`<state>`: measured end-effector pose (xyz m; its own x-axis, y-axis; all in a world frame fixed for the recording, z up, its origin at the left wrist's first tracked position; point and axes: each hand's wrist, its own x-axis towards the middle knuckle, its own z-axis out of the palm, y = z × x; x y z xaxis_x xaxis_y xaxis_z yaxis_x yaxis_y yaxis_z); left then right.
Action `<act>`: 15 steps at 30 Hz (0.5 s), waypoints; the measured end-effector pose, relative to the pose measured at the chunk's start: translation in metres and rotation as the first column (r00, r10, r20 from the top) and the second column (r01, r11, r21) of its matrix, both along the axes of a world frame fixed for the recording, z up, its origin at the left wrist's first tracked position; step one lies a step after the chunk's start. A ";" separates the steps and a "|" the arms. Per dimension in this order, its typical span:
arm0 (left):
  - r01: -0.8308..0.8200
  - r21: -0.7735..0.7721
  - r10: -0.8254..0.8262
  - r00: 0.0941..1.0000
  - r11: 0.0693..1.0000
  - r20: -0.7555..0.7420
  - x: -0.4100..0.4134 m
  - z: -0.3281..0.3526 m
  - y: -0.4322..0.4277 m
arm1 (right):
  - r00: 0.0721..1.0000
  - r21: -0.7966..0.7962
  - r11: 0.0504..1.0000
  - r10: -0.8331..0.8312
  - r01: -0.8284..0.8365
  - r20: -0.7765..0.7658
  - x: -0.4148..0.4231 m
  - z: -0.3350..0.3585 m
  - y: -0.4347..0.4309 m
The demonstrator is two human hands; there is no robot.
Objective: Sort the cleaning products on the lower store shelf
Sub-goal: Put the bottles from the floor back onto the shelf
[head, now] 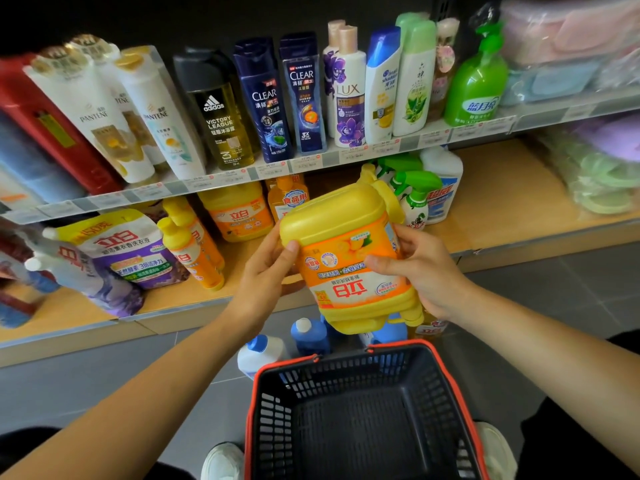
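A big yellow detergent jug (349, 258) with an orange label hangs in front of the lower shelf (502, 195), tilted with its cap end pointing away toward the shelf. My left hand (266, 271) grips its left side, thumb on the front. My right hand (419, 268) grips its right side, fingers curled over the label. On the lower shelf stand another yellow jug (239, 213), slim orange bottles (194, 244), a purple refill pouch (128, 247), green spray bottles (412, 192) and a white bottle (443, 181).
A black basket with a red rim (360, 410) sits on the floor right below the jug, with nothing in it. Blue and white bottles (304, 337) stand on the floor behind it. The upper shelf (311, 164) carries shampoo bottles. Bagged goods (595, 168) lie at right.
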<state>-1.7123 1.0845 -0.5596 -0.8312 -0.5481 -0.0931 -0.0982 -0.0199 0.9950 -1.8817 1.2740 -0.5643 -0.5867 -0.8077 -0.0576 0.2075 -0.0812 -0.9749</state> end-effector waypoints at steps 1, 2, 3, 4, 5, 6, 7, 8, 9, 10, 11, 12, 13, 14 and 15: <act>0.045 -0.003 -0.045 0.998 0.999 0.040 -0.001 -0.002 0.002 | 1.000 -0.005 1.000 -0.013 0.013 0.019 0.000 0.000 -0.001; 0.091 0.001 -0.091 0.992 0.996 0.089 -0.001 -0.005 0.005 | 0.999 -0.015 1.000 -0.025 0.026 0.041 0.000 0.001 -0.001; 0.135 0.009 -0.135 0.981 0.991 0.140 -0.001 -0.008 0.008 | 0.997 -0.025 0.999 -0.037 0.039 0.065 0.000 0.002 -0.002; 0.170 0.015 -0.170 0.967 0.985 0.189 -0.001 -0.012 0.010 | 0.995 -0.031 0.998 -0.049 0.052 0.089 0.000 0.003 -0.003; 0.191 0.019 -0.190 0.954 0.981 0.233 0.000 -0.016 0.012 | 0.992 -0.035 0.997 -0.061 0.065 0.112 0.000 0.005 -0.004; 0.192 0.027 -0.193 0.943 0.981 0.270 0.000 -0.019 0.014 | 0.988 -0.037 0.996 -0.073 0.078 0.134 0.000 0.006 -0.005; 0.180 0.047 -0.186 0.936 0.983 0.299 0.001 -0.020 0.015 | 0.984 -0.039 0.995 -0.086 0.093 0.154 0.001 0.007 -0.005; 0.168 0.074 -0.183 0.928 0.983 0.325 0.001 -0.022 0.014 | 0.980 -0.044 0.993 -0.097 0.106 0.175 0.001 0.008 -0.006; 0.173 0.098 -0.197 0.915 0.980 0.351 0.002 -0.023 0.013 | 0.975 -0.052 0.992 -0.106 0.119 0.195 0.002 0.010 -0.006; 0.195 0.119 -0.226 0.899 0.974 0.376 0.002 -0.023 0.012 | 0.971 -0.062 0.990 -0.114 0.130 0.211 0.002 0.010 -0.007; 0.218 0.138 -0.255 0.886 0.966 0.388 0.002 -0.024 0.011 | 0.967 -0.073 0.988 -0.120 0.140 0.225 0.002 0.011 -0.007; 0.225 0.156 -0.268 0.884 0.962 0.382 0.002 -0.025 0.011 | 0.963 -0.082 0.985 -0.126 0.149 0.240 0.001 0.011 -0.007; 0.208 0.176 -0.259 0.898 0.962 0.356 0.002 -0.026 0.011 | 0.959 -0.090 0.984 -0.128 0.155 0.251 0.001 0.011 -0.007; 0.174 0.207 -0.233 0.921 0.963 0.311 0.002 -0.026 0.012 | 0.958 -0.101 0.983 -0.122 0.152 0.260 0.001 0.011 -0.008; 0.142 0.238 -0.203 0.945 0.961 0.255 0.002 -0.025 0.012 | 0.957 -0.113 0.983 -0.110 0.144 0.269 0.000 0.011 -0.009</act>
